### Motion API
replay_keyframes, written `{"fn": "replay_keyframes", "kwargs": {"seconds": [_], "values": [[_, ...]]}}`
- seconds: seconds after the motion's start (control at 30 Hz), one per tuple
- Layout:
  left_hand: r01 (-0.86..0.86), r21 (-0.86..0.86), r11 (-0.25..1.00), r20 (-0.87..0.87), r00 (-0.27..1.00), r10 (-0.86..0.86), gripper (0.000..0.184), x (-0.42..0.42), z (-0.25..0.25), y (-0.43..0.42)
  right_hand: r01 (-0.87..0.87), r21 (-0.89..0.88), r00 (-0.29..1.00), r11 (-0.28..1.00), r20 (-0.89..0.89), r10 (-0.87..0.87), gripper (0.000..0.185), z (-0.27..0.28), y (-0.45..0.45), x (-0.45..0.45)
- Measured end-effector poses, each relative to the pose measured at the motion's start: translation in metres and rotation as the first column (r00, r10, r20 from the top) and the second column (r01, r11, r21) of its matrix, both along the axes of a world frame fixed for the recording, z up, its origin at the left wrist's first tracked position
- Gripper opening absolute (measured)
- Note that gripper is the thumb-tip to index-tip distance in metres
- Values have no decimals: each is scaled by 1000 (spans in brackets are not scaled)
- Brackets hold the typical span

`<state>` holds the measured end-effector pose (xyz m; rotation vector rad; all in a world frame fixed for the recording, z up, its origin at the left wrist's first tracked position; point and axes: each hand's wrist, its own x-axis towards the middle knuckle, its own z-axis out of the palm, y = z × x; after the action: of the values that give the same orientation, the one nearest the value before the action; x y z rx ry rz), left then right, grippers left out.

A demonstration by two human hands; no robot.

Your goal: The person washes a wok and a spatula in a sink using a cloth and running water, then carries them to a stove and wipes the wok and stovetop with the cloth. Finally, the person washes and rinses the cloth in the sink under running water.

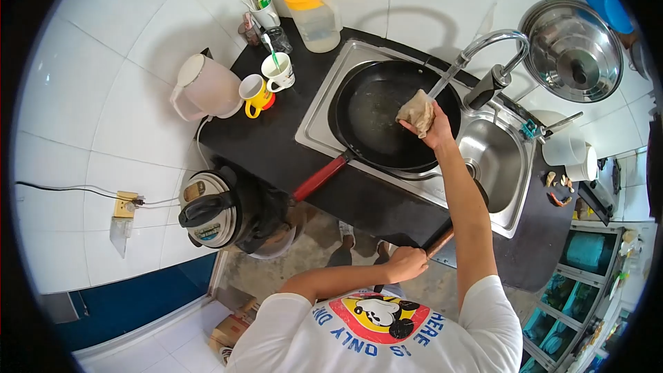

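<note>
My right hand [436, 130] is closed on a wet beige cloth [417, 112], held under the stream from the faucet [494, 45]. Below it a large black pan [376, 107] rests over the left sink basin, with some cloudy water in its bottom. Its red handle [321, 177] points toward the front left, untouched. Near my body, my left hand [406, 264] is wrapped round a wooden handle [440, 240]. A dark part joins that handle and passes behind my right forearm, so what it belongs to is mostly hidden.
Left on the dark counter stand a yellow-lidded pitcher [314, 17], a white mug [278, 72], a yellow mug [255, 95] and a pale kettle [207, 86]. A black cooker [228, 207] is lower left. The right sink basin [494, 155] adjoins food scraps [558, 186].
</note>
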<state>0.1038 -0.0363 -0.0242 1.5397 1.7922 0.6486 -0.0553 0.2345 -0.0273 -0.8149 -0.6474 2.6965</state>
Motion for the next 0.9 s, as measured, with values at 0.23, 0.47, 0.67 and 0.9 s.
{"fn": "replay_keyframes", "kwargs": {"seconds": [0.23, 0.47, 0.67, 0.9], "values": [[-149, -187, 971, -48, 989, 143, 35, -42, 17, -14, -350, 796, 893, 495, 442, -79, 26, -3, -4, -11], [-554, 335, 762, -443, 621, 646, 34, -200, 59, -73, -141, 902, 971, 408, 206, -119, 20, 3, 0, 17], [-372, -504, 780, 318, 759, 568, 36, -286, 11, -73, -71, 832, 960, 551, 208, -190, 25, 41, -29, 51], [85, -597, 798, 798, 161, 580, 20, -282, 9, -44, -29, 827, 936, 562, 219, -274, 22, 60, -44, 77]]}}
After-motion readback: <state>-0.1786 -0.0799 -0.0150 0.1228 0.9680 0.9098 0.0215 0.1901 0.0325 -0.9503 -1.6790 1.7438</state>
